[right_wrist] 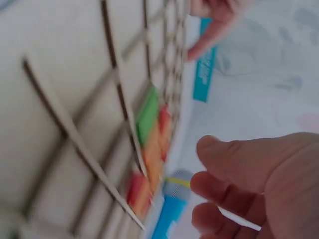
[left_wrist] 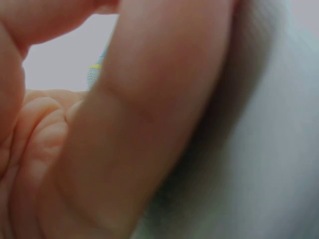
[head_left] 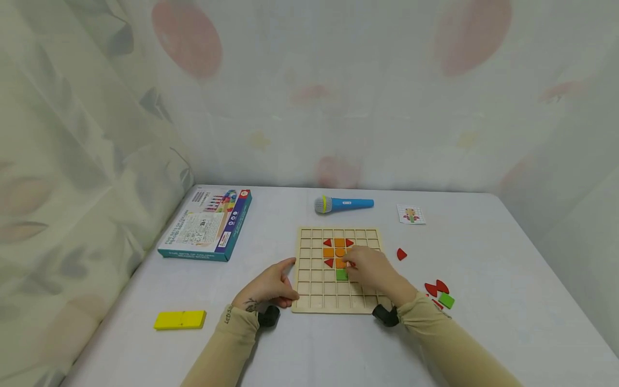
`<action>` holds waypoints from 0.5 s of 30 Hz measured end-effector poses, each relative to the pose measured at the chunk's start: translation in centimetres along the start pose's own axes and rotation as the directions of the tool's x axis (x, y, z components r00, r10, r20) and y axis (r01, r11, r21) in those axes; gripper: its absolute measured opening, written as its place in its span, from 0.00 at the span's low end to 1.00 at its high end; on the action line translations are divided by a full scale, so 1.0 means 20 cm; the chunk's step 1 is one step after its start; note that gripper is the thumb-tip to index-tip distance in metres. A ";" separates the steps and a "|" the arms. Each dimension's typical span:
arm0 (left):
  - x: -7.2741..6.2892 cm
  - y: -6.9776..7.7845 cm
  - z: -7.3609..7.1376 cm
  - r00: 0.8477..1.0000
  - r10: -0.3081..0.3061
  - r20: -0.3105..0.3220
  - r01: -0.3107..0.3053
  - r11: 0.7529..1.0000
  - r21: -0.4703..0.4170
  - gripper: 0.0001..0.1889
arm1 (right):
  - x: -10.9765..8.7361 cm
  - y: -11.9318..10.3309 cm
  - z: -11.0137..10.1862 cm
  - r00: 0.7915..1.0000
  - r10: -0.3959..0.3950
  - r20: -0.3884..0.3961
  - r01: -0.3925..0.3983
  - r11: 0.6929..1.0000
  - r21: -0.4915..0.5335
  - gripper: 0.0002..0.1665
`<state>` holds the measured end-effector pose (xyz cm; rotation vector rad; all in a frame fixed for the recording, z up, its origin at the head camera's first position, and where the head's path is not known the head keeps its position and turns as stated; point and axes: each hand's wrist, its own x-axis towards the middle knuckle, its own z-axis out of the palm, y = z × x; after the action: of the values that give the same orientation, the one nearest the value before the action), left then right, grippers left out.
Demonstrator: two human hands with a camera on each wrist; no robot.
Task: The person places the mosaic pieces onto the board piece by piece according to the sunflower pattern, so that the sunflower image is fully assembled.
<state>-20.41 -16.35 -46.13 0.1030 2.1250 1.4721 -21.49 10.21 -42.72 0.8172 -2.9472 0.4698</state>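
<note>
A wooden grid board lies flat, with orange pieces, red triangular pieces and a green square piece in its cells. At the board's left edge, my left hand touches the rim with its forefinger extended and thumb apart. Over the pieces hovers my right hand, hiding part of the pattern's right side. Its thumb and bent fingers show nothing between them in the right wrist view. The left wrist view is mostly filled by blurred fingers.
Beside the board's right side lie loose red pieces and a green square. Behind it are a blue toy microphone and a picture card. A flat box and a yellow block lie to the left.
</note>
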 end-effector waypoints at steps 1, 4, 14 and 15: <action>0.00 0.00 0.00 1.000 0.000 -0.001 0.000 1.000 0.003 0.52 | -0.01 0.01 -0.02 1.000 -0.008 -0.022 0.007 1.000 -0.006 0.09; 0.00 0.00 0.00 1.000 0.002 -0.003 -0.002 1.000 0.008 0.52 | -0.06 0.06 -0.09 0.996 -0.034 -0.082 0.031 0.999 -0.035 0.11; 0.00 0.00 0.00 1.000 0.012 0.003 -0.012 0.999 -0.039 0.53 | -0.29 0.23 -0.19 0.998 -0.017 -0.064 0.012 0.997 -0.071 0.12; 0.00 0.00 0.00 1.000 0.013 0.004 -0.013 0.999 -0.041 0.53 | -0.31 0.25 -0.19 0.998 -0.015 -0.056 0.011 0.997 -0.080 0.12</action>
<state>-20.42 -16.29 -46.24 0.1049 2.0937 1.5205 -18.80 18.51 -41.22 0.8002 -2.8865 0.3661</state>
